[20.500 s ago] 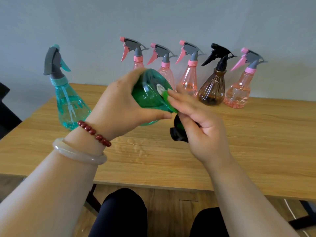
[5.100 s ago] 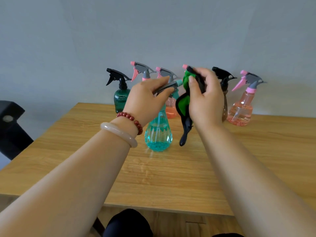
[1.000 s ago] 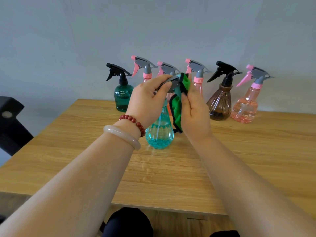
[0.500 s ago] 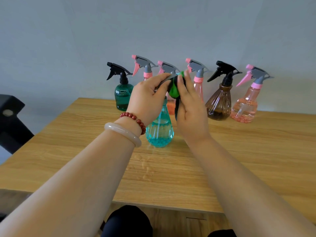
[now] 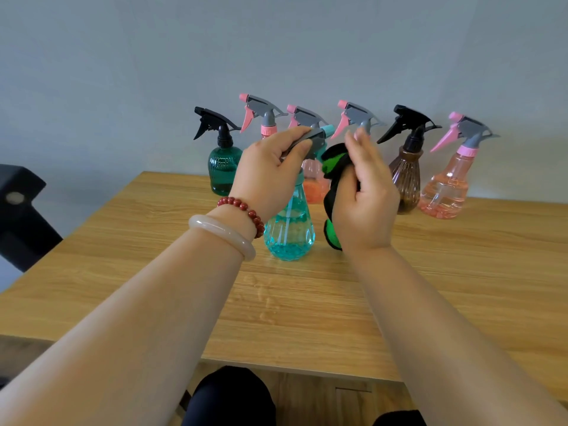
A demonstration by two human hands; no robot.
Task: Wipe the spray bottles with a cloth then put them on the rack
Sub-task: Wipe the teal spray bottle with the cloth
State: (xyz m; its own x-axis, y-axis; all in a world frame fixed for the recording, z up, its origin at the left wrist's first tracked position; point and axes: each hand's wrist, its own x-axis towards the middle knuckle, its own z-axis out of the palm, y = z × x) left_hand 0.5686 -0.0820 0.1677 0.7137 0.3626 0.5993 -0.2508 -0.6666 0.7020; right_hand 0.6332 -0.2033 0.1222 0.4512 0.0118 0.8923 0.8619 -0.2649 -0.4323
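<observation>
**Wood-grain table: teal spray bottle standing upright between two hands**

Pale wood-grain laminate is covering the table (image 5: 461, 272), which is running back to a plain grey wall (image 5: 123, 56). Near its middle the teal spray bottle (image 5: 289, 235) is standing upright, its long axis vertical. It is a faceted, pear-shaped body of clear plastic narrowing to a slim neck, with a thin dip tube showing inside and clear liquid sitting in the lower part. Its grey trigger head is pointing away and to the right, ending in a teal nozzle tip.

The left hand (image 5: 267, 176) is pinching that head, fingers lying along the top and thumb pressing from the near side. The right hand (image 5: 365, 204) is holding a soft green cloth (image 5: 333, 161) with black edging just right of the head. Its fingers are reaching upward, nearly straight, its thumb is hiding behind the fabric, and the bunched cloth is hanging down beside the palm. Whether cloth and head are touching cannot be told.

Along the wall more bottles are standing in a row, nozzles pointing left:
- a rounded dark green bottle (image 5: 224, 170) with a black trigger
- three pink bottles (image 5: 313, 186) with grey heads, partly hidden by the hands
- a ribbed brown bottle (image 5: 407, 179)
- a far-right pink bottle (image 5: 445, 189) holding liquid low in its body

A red bead bracelet (image 5: 242, 210) and a smooth pale bangle (image 5: 221, 235) are circling the left wrist. Water droplets (image 5: 264, 299) are glistening on the wood in front of the teal bottle.
</observation>
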